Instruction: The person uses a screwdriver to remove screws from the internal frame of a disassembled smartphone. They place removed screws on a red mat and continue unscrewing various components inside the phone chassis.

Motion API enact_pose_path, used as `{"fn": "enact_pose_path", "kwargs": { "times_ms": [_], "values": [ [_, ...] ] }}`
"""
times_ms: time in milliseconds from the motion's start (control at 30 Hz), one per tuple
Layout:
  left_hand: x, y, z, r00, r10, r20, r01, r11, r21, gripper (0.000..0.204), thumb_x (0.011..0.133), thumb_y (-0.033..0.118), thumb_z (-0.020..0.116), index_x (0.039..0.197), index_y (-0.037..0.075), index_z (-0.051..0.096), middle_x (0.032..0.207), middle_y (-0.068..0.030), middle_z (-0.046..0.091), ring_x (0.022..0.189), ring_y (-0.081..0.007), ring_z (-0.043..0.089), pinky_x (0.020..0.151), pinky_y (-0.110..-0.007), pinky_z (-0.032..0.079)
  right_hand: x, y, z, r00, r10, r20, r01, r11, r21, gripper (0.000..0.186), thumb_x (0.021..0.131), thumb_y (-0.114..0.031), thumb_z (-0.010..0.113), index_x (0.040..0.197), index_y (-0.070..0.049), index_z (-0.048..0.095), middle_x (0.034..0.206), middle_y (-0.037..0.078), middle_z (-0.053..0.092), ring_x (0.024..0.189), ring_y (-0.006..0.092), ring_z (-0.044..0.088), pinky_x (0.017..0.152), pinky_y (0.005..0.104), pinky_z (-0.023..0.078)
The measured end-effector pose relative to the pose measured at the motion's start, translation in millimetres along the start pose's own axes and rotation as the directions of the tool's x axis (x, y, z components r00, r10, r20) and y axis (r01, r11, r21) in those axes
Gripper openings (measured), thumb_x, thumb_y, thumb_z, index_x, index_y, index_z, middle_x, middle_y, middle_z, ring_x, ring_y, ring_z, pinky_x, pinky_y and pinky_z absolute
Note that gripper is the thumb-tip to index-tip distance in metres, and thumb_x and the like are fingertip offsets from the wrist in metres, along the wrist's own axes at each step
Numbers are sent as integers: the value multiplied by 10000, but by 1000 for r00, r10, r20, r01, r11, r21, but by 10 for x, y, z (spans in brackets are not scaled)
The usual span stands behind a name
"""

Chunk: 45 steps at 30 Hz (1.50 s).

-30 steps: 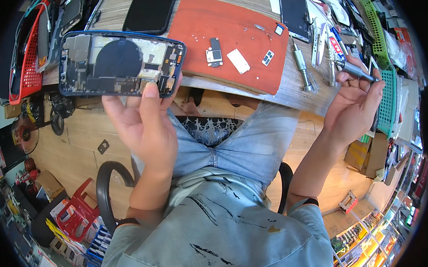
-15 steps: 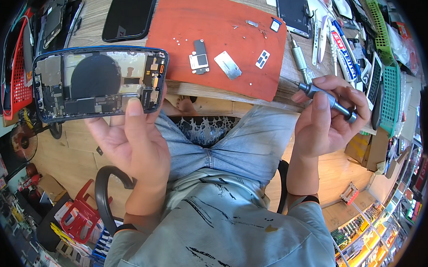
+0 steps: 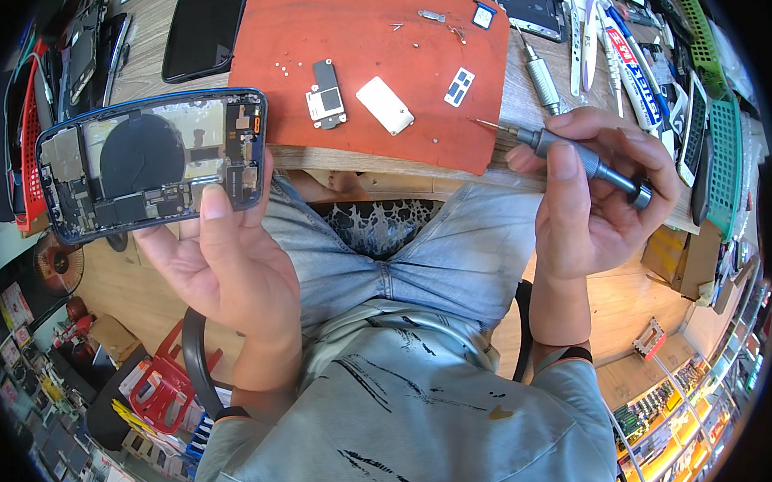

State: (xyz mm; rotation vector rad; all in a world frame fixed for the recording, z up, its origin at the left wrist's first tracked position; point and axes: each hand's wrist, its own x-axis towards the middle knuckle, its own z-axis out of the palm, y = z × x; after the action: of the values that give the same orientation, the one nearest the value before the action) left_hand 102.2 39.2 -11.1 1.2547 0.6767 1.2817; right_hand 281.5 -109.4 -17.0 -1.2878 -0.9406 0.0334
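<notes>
My left hand [image 3: 232, 256] grips an opened phone body [image 3: 148, 208] by its lower right edge, thumb on top. Its inside faces up, with a black round pad, circuit boards and a blue frame. In my right hand [image 3: 595, 202] is a slim metal screwdriver [image 3: 596, 168], its thin tip pointing left over the edge of an orange-red mat [image 3: 282, 26]. On that mat lie a dark phone part with a white label [image 3: 324, 95], a pale metal plate [image 3: 385, 105], a small white plate with dark slots [image 3: 458, 87], and several tiny screws.
A dark phone screen [image 3: 205, 33] lies on the wooden table left of the mat. To the right are a second screwdriver [image 3: 541, 79], tweezers [image 3: 575, 52], a blue-and-white tube [image 3: 633, 79] and a green basket [image 3: 723, 170]. A red basket [image 3: 29, 162] stands at far left.
The phone body has shifted left and slightly down in view with my left hand. The screwdriver's tip now shows further left, over the mat's edge. The mat also appears shifted left and up.
</notes>
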Motion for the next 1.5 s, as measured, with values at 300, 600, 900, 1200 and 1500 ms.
{"fn": "enact_pose_path", "kwargs": {
  "times_ms": [300, 600, 900, 1200, 1500],
  "values": [
    [11, 12, 6, 1000, -2, 4, 2, 1000, 11, 519, 975, -11, 453, 1458, -6, 264, 1318, -243, 549, 1191, -327, 611, 989, -520, 547, 15, -12, 27, 1000, -5, 12, 6, 999, -33, 460, 895, 101, 588, 1273, -49, 373, 1064, 266, 603, 927, 257, 652, 632, 336, 652],
    [4, 10, -5, 1000, -14, 4, 14, 1000, 21, 526, 981, -21, 426, 1471, 1, 237, 1309, -244, 558, 1188, -318, 615, 997, -526, 540, 8, -1, 28, 1000, -4, 10, 5, 1000, -27, 458, 895, 100, 589, 1273, -45, 376, 1063, 263, 603, 937, 253, 647, 630, 339, 653],
    [-2, 6, -14, 1000, -14, 12, 14, 1000, -17, 530, 978, -24, 430, 1472, 2, 238, 1300, -239, 570, 1179, -316, 622, 999, -524, 539, 19, -5, 31, 1000, -20, 16, 21, 999, -36, 458, 893, 104, 590, 1276, -38, 382, 1058, 266, 606, 929, 253, 646, 629, 345, 649],
    [-9, -2, -28, 1000, -28, 5, 28, 998, -60, 540, 976, -20, 446, 1478, 23, 253, 1301, -235, 576, 1164, -320, 631, 996, -536, 533, 17, -5, 37, 1000, 1, -10, -1, 1000, -8, 451, 900, 102, 578, 1281, -46, 388, 1069, 250, 604, 940, 257, 637, 611, 354, 644],
    [-25, 6, -32, 999, -37, 15, 38, 992, -118, 565, 975, -43, 440, 1494, 31, 230, 1343, -240, 543, 1172, -331, 624, 1003, -558, 519, 77, -87, 69, 979, 131, -154, -106, 981, 163, 405, 912, 79, 575, 1267, -26, 412, 1058, 237, 613, 845, 236, 642, 576, 348, 623]
  ]
}}
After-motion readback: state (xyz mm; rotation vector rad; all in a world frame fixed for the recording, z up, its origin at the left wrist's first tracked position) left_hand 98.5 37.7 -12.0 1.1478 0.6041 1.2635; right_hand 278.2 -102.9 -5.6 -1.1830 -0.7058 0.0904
